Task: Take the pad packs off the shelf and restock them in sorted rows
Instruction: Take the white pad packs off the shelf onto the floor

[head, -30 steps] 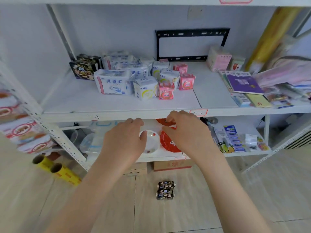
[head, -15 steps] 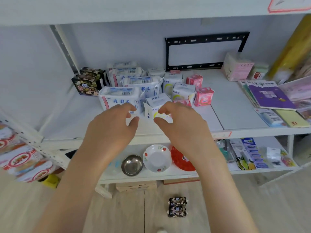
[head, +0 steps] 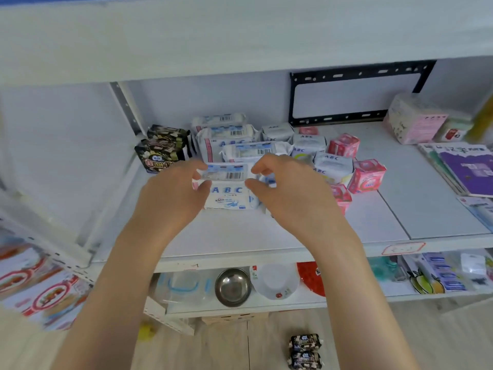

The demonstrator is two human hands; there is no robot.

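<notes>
Pad packs crowd the back left of the white shelf (head: 240, 236): long white ABC packs (head: 229, 137), smaller white ABC packs (head: 333, 164), pink packs (head: 368, 174) and black packs (head: 160, 156). The front white ABC pack (head: 226, 190) lies flat on the shelf between my hands. My left hand (head: 173, 193) pinches its left end between thumb and fingers. My right hand (head: 288, 193) holds its right end the same way and hides the packs just behind it.
Two black packs (head: 304, 351) lie on the floor below. The lower shelf carries a steel bowl (head: 233, 287), a white dish (head: 274, 281) and a red plate. On the right stand books (head: 469, 169) and a pink box (head: 416, 121). A black bracket (head: 293, 102) hangs on the back wall.
Both hands rose from below the shelf edge and reached in over the shelf. They now sit at the two ends of the front ABC pack.
</notes>
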